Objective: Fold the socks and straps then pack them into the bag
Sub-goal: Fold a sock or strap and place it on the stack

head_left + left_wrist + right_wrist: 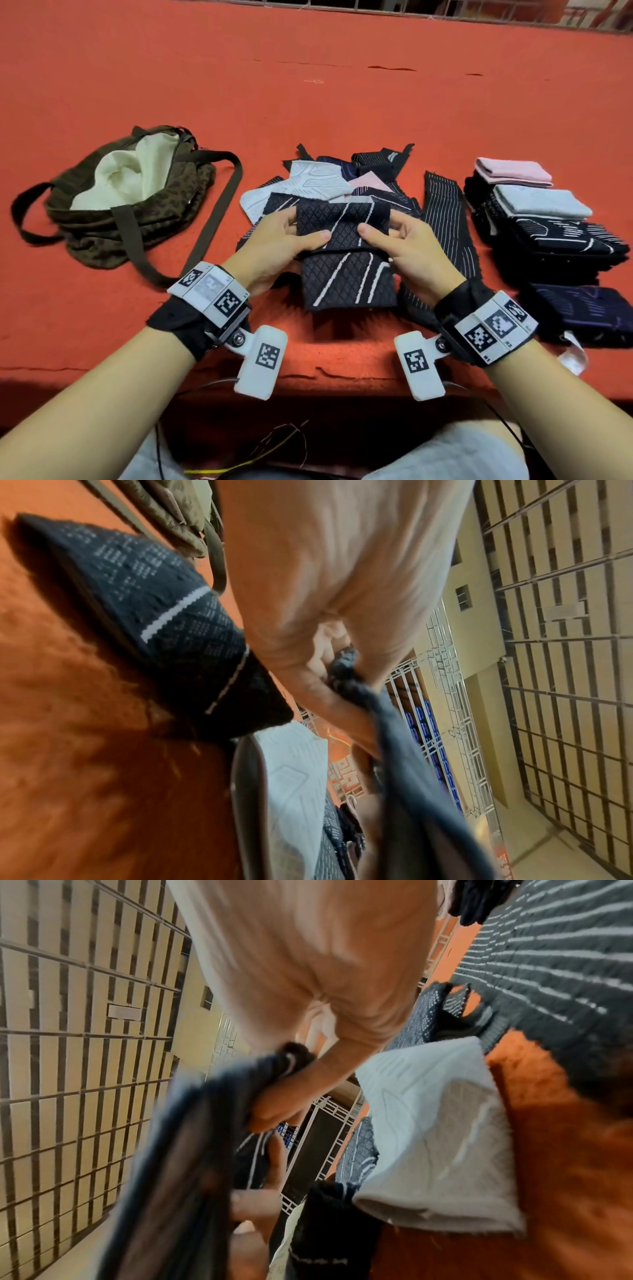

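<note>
A dark sock point(346, 260) with a diamond weave and white stripes hangs doubled over in front of me, above the red surface. My left hand point(291, 236) pinches its left side and my right hand point(394, 236) pinches its right side, thumbs on top at the fold. In the left wrist view the left hand point(325, 669) grips dark fabric point(394, 737); in the right wrist view the right hand point(291, 1085) grips the same sock point(192, 1150). Behind lies a loose pile of unfolded socks point(329, 185). The olive bag point(130, 205) lies open at left, its cream lining showing.
Folded socks point(541, 219) are stacked at the right, pink and white ones on top of dark ones. A dark pinstriped strap point(445, 219) lies between the pile and the stack. The bag's long strap point(219, 212) trails over the red cloth point(308, 85).
</note>
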### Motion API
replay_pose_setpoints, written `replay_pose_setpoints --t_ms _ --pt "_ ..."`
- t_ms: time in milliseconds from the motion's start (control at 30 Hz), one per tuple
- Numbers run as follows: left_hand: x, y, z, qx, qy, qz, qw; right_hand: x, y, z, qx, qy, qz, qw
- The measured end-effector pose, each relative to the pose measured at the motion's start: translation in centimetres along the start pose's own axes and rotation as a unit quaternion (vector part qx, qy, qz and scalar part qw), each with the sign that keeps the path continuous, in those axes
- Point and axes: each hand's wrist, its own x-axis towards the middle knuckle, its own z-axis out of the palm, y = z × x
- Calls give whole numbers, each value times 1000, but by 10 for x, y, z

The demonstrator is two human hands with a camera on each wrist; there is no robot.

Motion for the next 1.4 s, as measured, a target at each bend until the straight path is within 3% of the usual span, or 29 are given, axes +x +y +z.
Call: replay_pose_setpoints --t_ms 133,200,367,467,600,700,833,933,1033,1133,1233,1300,1400 --pt "5 -4 3 -5 58 45 997 -4 -1 -2 -3 -44 67 997" --pt "5 -4 4 -4 76 59 995 -4 0 -6 -3 -79 63 995" --pt "0 -6 2 -19 -16 70 997 -3 2 -11 26 -60 27 998" --pt "0 -4 3 1 -12 72 997 -4 7 -8 35 -31 5 999" --pt "-5 9 1 -143 -86 -27 986 -1 5 -8 87 24 -11 996" --pt "-6 14 -1 -142 -120 -114 976 0 -5 -13 77 18 -5 997" --pt "-4 18 12 -37 -74 -125 989 -3 -19 -15 2 -11 32 999" --pt "0 17 21 -14 -23 -100 995 -4 -21 -21 47 8 67 997" --pt "4 17 29 -25 -1 -78 997 -1 -18 -29 83 13 156 984" --pt "6 17 36 19 19 -33 999 -1 -16 -32 29 -14 205 978" --pt "8 17 45 68 39 11 997 -6 -15 -35 -22 22 152 988" --pt "8 17 53 67 51 10 996 -7 -13 -40 -65 50 100 992" --pt "8 19 71 29 60 -4 998 -11 -20 -49 -87 86 81 989"
